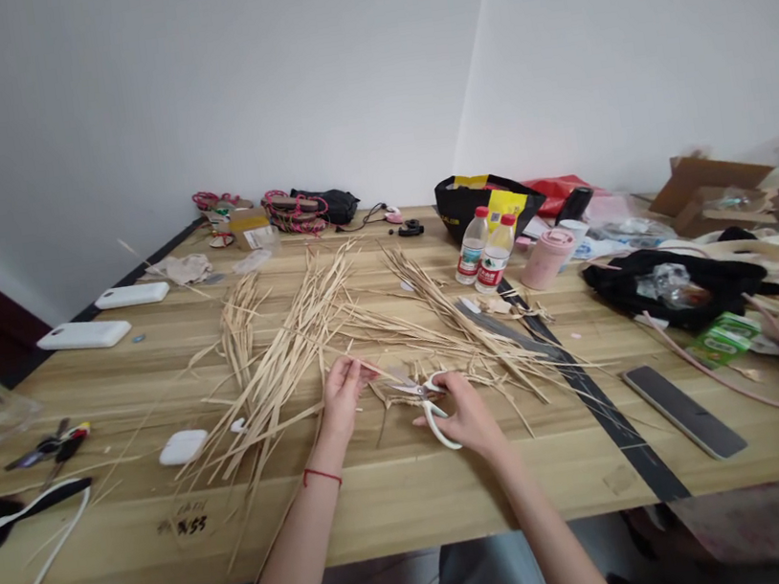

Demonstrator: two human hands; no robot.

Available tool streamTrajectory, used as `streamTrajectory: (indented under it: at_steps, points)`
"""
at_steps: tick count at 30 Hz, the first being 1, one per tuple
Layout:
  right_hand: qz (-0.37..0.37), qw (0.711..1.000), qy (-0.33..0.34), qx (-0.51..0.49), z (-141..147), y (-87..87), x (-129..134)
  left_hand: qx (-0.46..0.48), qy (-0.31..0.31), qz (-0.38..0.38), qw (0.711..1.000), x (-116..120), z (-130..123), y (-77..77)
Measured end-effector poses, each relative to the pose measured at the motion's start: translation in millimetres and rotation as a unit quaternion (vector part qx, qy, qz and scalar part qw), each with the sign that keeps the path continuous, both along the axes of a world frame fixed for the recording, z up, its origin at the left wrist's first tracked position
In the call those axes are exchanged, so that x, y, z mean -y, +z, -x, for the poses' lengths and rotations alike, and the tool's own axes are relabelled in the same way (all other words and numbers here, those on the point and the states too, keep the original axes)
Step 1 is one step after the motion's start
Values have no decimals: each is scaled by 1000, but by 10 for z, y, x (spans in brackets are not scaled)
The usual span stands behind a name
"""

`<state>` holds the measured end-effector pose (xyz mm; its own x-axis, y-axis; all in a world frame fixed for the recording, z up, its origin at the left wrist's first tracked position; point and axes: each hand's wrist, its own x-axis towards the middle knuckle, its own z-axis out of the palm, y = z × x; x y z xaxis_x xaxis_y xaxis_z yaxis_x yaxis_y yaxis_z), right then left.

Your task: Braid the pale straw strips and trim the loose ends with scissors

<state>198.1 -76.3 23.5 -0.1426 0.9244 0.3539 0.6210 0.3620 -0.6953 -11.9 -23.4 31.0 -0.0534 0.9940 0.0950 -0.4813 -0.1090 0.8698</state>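
My right hand (pixel 466 414) grips white-handled scissors (pixel 425 397), their blades pointing left toward a thin straw strip (pixel 375 368). My left hand (pixel 342 397) pinches that strip at its left end, just above the wooden table (pixel 419 500). A red string circles my left wrist. Loose piles of pale straw strips (pixel 295 344) spread across the table behind both hands.
Two water bottles (pixel 486 254), a pink cup (pixel 545 258) and a black bag (pixel 485 201) stand at the back right. A phone (pixel 683 410) lies right; a white earbud case (pixel 182 447), pliers (pixel 49 446) and power banks (pixel 83 335) lie left.
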Motion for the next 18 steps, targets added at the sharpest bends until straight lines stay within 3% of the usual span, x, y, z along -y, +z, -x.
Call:
streamTrajectory:
  at_steps: [18]
  points:
    - [1, 1000, 17, 0, -6, 20, 16, -26, -17, -26, 999, -8, 11, -52]
